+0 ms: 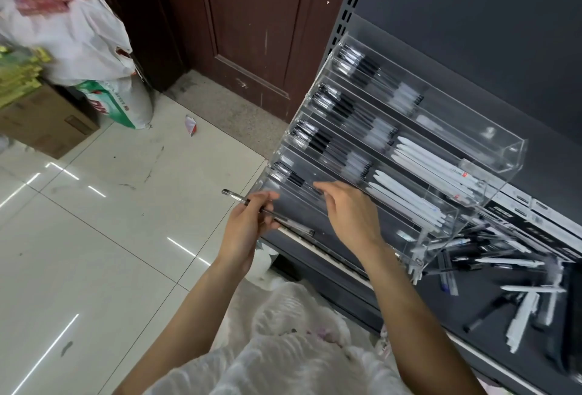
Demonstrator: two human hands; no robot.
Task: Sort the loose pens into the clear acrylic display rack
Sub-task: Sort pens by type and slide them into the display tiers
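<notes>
The acrylic rack (393, 155) was mostly filled; loose pens (504, 268) littered the shelf's (456, 306) right end. Left hand (242, 224) clamped a pen (267, 212); right hand (349, 215), fingers apart, reached into the lowest tier.

Under you lies a pale glossy tile floor (94, 237), scuffed with dark marks and streaked by reflections of strip lights. Ahead stands a dark brown panelled wooden door (252, 16), scratched in places, above a rough grey threshold strip (226, 107). To your right a dark grey metal shelving unit (472, 0) rises with a slotted upright. Far left you have a cardboard box (44, 123), white plastic bags (78, 35) (blurred) and a green-printed sack (122, 104).
</notes>
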